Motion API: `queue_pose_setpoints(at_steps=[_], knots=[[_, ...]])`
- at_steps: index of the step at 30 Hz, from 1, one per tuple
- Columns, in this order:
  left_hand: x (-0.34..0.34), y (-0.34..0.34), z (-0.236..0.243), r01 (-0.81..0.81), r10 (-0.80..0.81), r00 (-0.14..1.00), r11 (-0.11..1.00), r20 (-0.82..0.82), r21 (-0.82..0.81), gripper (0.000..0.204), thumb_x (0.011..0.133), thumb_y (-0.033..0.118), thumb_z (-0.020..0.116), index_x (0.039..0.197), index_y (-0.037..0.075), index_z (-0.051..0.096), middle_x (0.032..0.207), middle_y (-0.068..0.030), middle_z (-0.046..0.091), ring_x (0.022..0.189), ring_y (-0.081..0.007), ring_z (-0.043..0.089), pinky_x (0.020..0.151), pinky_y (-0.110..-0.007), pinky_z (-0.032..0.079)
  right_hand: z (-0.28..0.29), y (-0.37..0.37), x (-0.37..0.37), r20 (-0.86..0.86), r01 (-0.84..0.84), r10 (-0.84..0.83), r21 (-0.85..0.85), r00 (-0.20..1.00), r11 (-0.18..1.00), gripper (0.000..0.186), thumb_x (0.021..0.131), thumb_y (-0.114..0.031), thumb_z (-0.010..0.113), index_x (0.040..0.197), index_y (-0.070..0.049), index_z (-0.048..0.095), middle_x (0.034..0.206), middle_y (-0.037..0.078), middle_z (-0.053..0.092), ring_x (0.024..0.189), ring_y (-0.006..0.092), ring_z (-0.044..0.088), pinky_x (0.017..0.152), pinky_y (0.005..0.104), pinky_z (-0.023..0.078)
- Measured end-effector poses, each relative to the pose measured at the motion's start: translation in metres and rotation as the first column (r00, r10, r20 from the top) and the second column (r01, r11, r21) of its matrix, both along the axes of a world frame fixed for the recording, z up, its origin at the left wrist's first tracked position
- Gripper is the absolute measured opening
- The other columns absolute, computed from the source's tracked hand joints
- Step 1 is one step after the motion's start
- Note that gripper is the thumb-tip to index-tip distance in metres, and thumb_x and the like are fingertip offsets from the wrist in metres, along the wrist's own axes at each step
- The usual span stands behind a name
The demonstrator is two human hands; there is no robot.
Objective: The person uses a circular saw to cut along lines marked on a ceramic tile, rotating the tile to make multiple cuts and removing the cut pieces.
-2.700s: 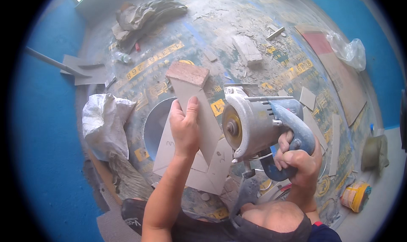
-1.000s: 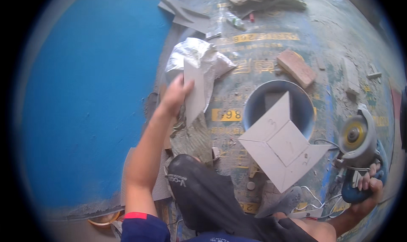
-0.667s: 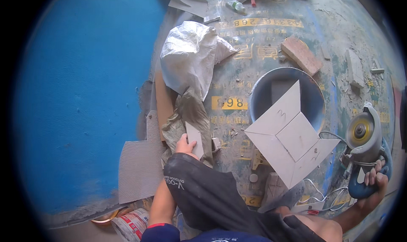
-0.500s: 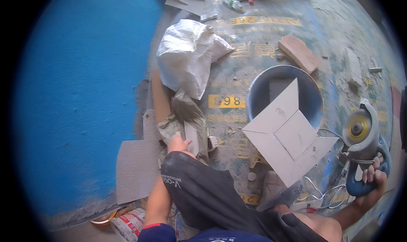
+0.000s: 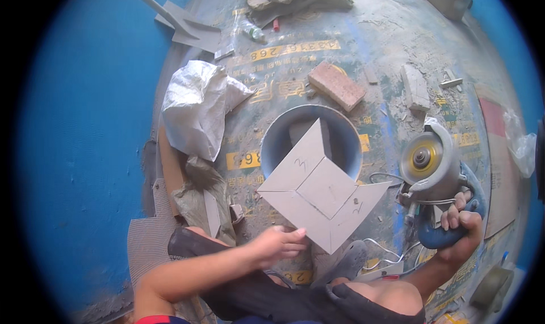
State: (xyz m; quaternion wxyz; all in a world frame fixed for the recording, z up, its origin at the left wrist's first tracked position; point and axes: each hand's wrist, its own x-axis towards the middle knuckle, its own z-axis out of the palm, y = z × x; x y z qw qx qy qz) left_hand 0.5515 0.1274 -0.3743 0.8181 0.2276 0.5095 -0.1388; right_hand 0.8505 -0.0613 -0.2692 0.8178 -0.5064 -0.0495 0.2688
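My left hand [image 5: 279, 247] is at the lower left edge of several marked tile pieces [image 5: 332, 202], fingers loosely bent and apart, holding nothing; whether it touches the tiles I cannot tell. The pieces form a stepped shape resting over a grey metal bucket [image 5: 311, 108]. My right hand [image 5: 457, 227] grips the handle of an angled power cutter [image 5: 440, 159], its gold disc facing up. A loose tile strip [image 5: 212, 212] lies on olive sacking [image 5: 201, 177] left of my left hand. A reddish brick [image 5: 335, 84] lies beyond the bucket.
A blue coated surface [image 5: 85, 154] runs along the left, with a shovel [image 5: 196, 34], white sack [image 5: 193, 105] and ridged mat [image 5: 145, 244]. A pale block [image 5: 415, 87], debris, white cables [image 5: 377, 244] and a long board [image 5: 494, 182] lie around.
My left hand has let go of the tile strip on the sacking and moved right, toward the pieces on the bucket. The cutter stays in my right hand; the view has shifted.
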Motion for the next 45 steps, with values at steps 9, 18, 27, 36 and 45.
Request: queue_pose_setpoints(at_steps=[9, 18, 27, 36, 45], knots=[[0.016, -0.023, -0.010, -0.278, 0.208, 0.946, 0.915, 0.249, 0.292, 0.043, 0.092, 0.002, 0.064, 0.133, -0.003, 0.050, 0.127, -0.0159, 0.062, 0.111, -0.0283, 0.064, 0.094, -0.043, 0.054, 0.004, -0.010, 0.010, 0.010, 0.069, -0.069, -0.014, 0.998, 0.997, 0.042, 0.070, -0.008, 0.059, 0.110, 0.002, 0.050, 0.092, 0.010, 0.051, 0.060, 0.0118, 0.049, 0.056, 0.0260, 0.046], [0.037, 0.147, 0.007, 0.533, -0.640, 0.763, 0.704, 0.093, 0.471, 0.052, 0.084, 0.006, 0.073, 0.133, 0.001, 0.057, 0.117, -0.0094, 0.068, 0.103, -0.0197, 0.067, 0.088, -0.036, 0.056, 0.010, -0.010, 0.007, 0.026, 0.110, -0.110, -0.014, 0.994, 0.994, 0.042, 0.069, -0.007, 0.058, 0.109, 0.002, 0.050, 0.091, 0.009, 0.051, 0.059, 0.0125, 0.049, 0.055, 0.0274, 0.045], [0.106, 0.153, 0.016, 0.652, -0.530, 0.560, -0.193, -0.637, 0.734, 0.040, 0.096, 0.035, 0.058, 0.102, -0.003, 0.069, 0.098, -0.0219, 0.071, 0.094, -0.0374, 0.068, 0.086, -0.043, 0.051, 0.020, 0.011, -0.011, 0.062, 0.061, -0.055, -0.096, 0.997, 0.994, 0.040, 0.067, -0.005, 0.058, 0.106, 0.004, 0.053, 0.089, 0.011, 0.051, 0.057, 0.0141, 0.048, 0.052, 0.0286, 0.044], [0.113, 0.147, -0.036, 0.296, -0.339, 0.920, 0.275, -0.196, 0.915, 0.033, 0.101, 0.027, 0.052, 0.090, -0.002, 0.065, 0.077, -0.0136, 0.064, 0.079, -0.0163, 0.062, 0.076, -0.036, 0.048, 0.008, 0.072, -0.033, 0.151, -0.105, 0.129, -0.153, 0.980, 0.983, 0.038, 0.068, -0.004, 0.058, 0.104, 0.005, 0.050, 0.089, 0.012, 0.051, 0.057, 0.0134, 0.048, 0.052, 0.0287, 0.044], [0.089, 0.145, -0.032, 0.220, -0.527, 0.833, 0.035, -0.169, 0.975, 0.032, 0.103, 0.028, 0.047, 0.116, 0.001, 0.058, 0.100, -0.0293, 0.066, 0.096, -0.0489, 0.061, 0.083, -0.051, 0.047, -0.010, 0.127, -0.044, 0.287, -0.195, 0.268, -0.258, 0.920, 0.946, 0.033, 0.070, -0.002, 0.060, 0.101, 0.007, 0.054, 0.081, 0.010, 0.054, 0.058, 0.0142, 0.052, 0.054, 0.0289, 0.046]])
